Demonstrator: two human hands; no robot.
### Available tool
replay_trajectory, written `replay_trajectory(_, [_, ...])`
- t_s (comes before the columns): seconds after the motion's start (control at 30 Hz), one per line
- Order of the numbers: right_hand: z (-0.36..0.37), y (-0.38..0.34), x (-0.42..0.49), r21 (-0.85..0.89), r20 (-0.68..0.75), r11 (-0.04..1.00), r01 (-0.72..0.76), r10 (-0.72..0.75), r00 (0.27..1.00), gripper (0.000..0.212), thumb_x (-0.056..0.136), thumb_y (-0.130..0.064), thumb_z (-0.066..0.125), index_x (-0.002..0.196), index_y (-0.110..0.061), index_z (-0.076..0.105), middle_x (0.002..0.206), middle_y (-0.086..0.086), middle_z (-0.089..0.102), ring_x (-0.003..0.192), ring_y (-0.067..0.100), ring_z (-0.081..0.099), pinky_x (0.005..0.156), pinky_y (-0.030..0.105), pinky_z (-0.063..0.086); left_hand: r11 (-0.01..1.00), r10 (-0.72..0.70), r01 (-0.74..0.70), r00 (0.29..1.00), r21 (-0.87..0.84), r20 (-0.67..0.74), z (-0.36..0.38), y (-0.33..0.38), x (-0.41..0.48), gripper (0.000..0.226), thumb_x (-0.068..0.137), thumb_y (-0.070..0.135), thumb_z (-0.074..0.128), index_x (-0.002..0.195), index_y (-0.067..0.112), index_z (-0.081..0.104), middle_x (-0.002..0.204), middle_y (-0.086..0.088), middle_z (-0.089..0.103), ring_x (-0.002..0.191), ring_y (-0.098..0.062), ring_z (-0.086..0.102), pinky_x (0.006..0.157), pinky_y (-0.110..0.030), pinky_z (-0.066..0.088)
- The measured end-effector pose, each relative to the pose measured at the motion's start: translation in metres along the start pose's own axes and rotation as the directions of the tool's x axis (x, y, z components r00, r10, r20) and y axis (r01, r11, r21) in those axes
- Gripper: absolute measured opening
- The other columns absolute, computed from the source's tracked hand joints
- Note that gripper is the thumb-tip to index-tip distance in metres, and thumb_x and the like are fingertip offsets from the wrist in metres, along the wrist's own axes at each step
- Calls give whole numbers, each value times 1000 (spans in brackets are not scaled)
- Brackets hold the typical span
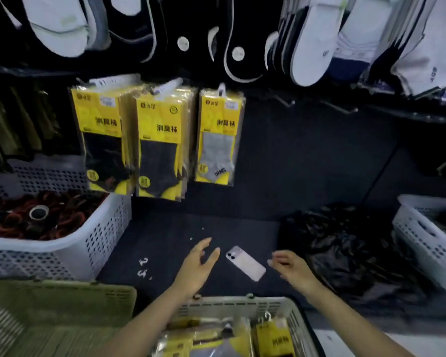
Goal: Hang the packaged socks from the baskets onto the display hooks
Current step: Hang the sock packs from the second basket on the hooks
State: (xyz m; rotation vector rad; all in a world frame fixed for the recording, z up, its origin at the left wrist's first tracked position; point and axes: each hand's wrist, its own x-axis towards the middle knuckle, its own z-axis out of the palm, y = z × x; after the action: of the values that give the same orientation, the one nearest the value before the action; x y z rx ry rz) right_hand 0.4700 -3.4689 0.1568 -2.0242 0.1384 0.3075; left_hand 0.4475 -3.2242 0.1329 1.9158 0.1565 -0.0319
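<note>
Both hands [242,264] hover empty beside the phone [245,263].

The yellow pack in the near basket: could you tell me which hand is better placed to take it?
Probably the right hand. It and the left hand are empty, but the pack sits at the basket's right side, nearer it.

Three hanging bunches of sock packs [102,140] [162,148] [220,137], four baskets [106,228] [62,292] [229,301] [417,235], one phone [245,263], one black bag [345,243], two hands [200,265] [292,267].
</note>
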Motion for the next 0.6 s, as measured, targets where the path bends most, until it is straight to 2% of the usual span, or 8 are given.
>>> replay_trajectory(0.1, [3, 67, -24, -157, 54, 970, -188, 198, 979, 43, 90, -21, 65, 125, 2, 53, 126, 18, 57, 109, 23, 57, 74, 19, 45, 992, -124, 120, 985, 39, 121, 32, -56, -43, 50, 95, 29, 55, 140, 13, 41, 140, -4, 46, 111, -5, 53, 84, -9, 42])
replay_trajectory(0.17, [4, 102, -36, -211, 62, 938, -276, 295, 954, 40, 91, -22, 64, 113, 11, 57, 108, 28, 60, 101, 31, 61, 65, 18, 41, 982, -184, 171, 965, 82, 185, 45, -86, -65, 47, 95, 21, 56, 137, 8, 42, 135, -7, 51, 98, 0, 55, 73, -1, 41])
replay_trajectory(0.2, [6, 116, -41, -231, 66, 924, -304, 327, 943, 37, 91, -23, 64, 96, 13, 58, 91, 29, 57, 86, 31, 61, 60, 18, 37, 976, -202, 179, 959, 126, 197, 49, -98, -74, 46, 94, 22, 57, 136, 8, 44, 134, -7, 52, 103, -6, 57, 79, -5, 43])
replay_trajectory(0.27, [12, 142, -47, -304, 83, 883, -359, 399, 913, 29, 91, -29, 63, 76, -8, 50, 74, 8, 46, 67, 13, 51, 60, 20, 32, 965, -228, 187, 945, 184, 234, 54, -117, -86, 43, 94, 26, 57, 133, 10, 48, 134, -5, 51, 121, -18, 52, 99, -23, 42])
replay_trajectory(0.37, [23, 167, -54, -348, 124, 854, -386, 450, 884, 23, 89, -31, 66, 101, -13, 61, 100, 2, 60, 99, 17, 60, 76, 17, 38, 923, -276, 165, 914, 349, 297, 59, -137, -100, 47, 96, 37, 50, 138, 17, 43, 140, -1, 47, 131, -20, 44, 103, -24, 32])
replay_trajectory(0.47, [34, 178, -58, -408, 105, 821, -400, 477, 873, 78, 85, -42, 68, 146, -8, 32, 151, 9, 34, 139, 25, 33, 106, 24, 32, 893, -281, 140, 915, 427, 288, 59, -147, -109, 54, 95, 45, 48, 144, 23, 37, 149, 1, 39, 132, -15, 40, 99, -19, 29])
replay_trajectory(0.53, [37, 180, -57, -435, 75, 803, -408, 484, 872, 85, 83, -45, 69, 148, -9, 27, 155, 10, 27, 142, 25, 27, 110, 27, 27, 902, -261, 117, 915, 416, 308, 60, -148, -114, 55, 95, 45, 49, 144, 24, 36, 150, 0, 36, 133, -14, 37, 98, -17, 27])
replay_trajectory(0.6, [39, 179, -53, -386, 56, 814, -434, 490, 870, 81, 79, -44, 73, 143, -10, 36, 148, 11, 40, 135, 26, 38, 107, 30, 35, 895, -251, 95, 915, 435, 317, 61, -149, -116, 55, 95, 44, 48, 145, 23, 35, 152, -1, 32, 137, -15, 31, 104, -20, 23])
